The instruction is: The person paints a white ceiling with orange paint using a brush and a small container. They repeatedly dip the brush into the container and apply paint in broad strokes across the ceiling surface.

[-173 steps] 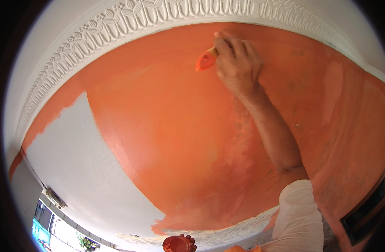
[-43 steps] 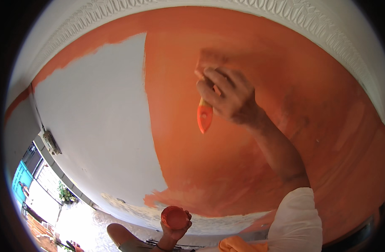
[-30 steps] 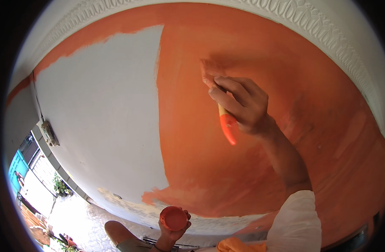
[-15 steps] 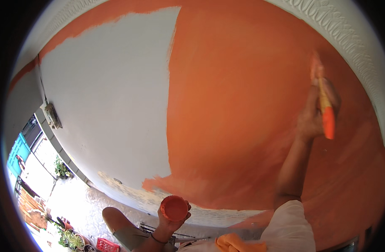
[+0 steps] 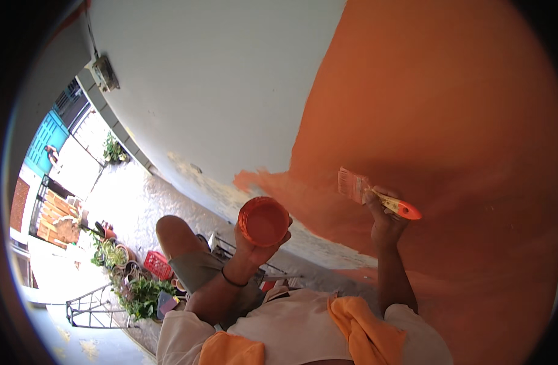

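My left hand holds a round container of orange paint upright in front of my body, its open top facing me. To its right, my right hand grips a paintbrush with a yellowish, red-tipped handle; its paint-coated bristles point left. The brush is in front of the orange part of the wall; whether it touches the surface I cannot tell. The pale grey part of the wall lies to the left, with a ragged orange edge low down. Orange cloths lie over my pale shirt.
A metal box with a cable is on the upper left wall. Below are potted plants, a red crate, wooden planks and a metal frame. A person is by the turquoise gate. My bent knee juts left.
My right hand has come down with the brush from high on the orange wall, nearer the paint container. The view has tilted down, bringing my body, the plants and the crate into sight.
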Available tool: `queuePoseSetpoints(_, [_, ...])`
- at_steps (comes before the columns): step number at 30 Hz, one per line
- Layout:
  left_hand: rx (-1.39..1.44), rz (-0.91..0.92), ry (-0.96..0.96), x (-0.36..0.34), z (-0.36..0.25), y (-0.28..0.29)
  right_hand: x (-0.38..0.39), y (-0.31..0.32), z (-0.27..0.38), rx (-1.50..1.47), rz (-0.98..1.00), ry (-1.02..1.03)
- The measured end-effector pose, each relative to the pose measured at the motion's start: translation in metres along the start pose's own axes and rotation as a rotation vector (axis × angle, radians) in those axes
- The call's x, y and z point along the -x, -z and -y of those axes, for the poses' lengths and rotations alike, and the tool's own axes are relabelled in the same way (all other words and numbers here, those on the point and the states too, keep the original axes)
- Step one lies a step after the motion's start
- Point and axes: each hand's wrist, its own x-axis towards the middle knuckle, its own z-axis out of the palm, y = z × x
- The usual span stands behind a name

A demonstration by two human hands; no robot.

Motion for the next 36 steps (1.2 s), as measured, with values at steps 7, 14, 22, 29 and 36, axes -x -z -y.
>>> queuePoseSetpoints(7, [-0.012, -0.192, -0.161, 0.014, -0.015, -0.022, 0.082, 0.000, -0.092, 0.158, 0.093, -0.563])
queuePoseSetpoints(14, [0.008, -0.264, -0.202, 0.014, -0.022, -0.033, 0.120, 0.001, -0.122, -0.245, -0.180, -0.975])
queuePoseSetpoints(22, [-0.051, -0.118, -0.144, 0.004, -0.033, -0.037, 0.061, -0.033, -0.086, -0.695, -0.057, -0.889])
queuePoseSetpoints(29, [-0.150, -0.155, -0.213, -0.014, -0.059, -0.061, -0.003, -0.069, -0.020, -0.788, 0.005, -0.681])
queuePoseSetpoints(36, [-0.284, -0.254, -0.281, -0.022, -0.069, -0.086, -0.048, -0.080, 0.013, -0.947, 0.047, -0.504])
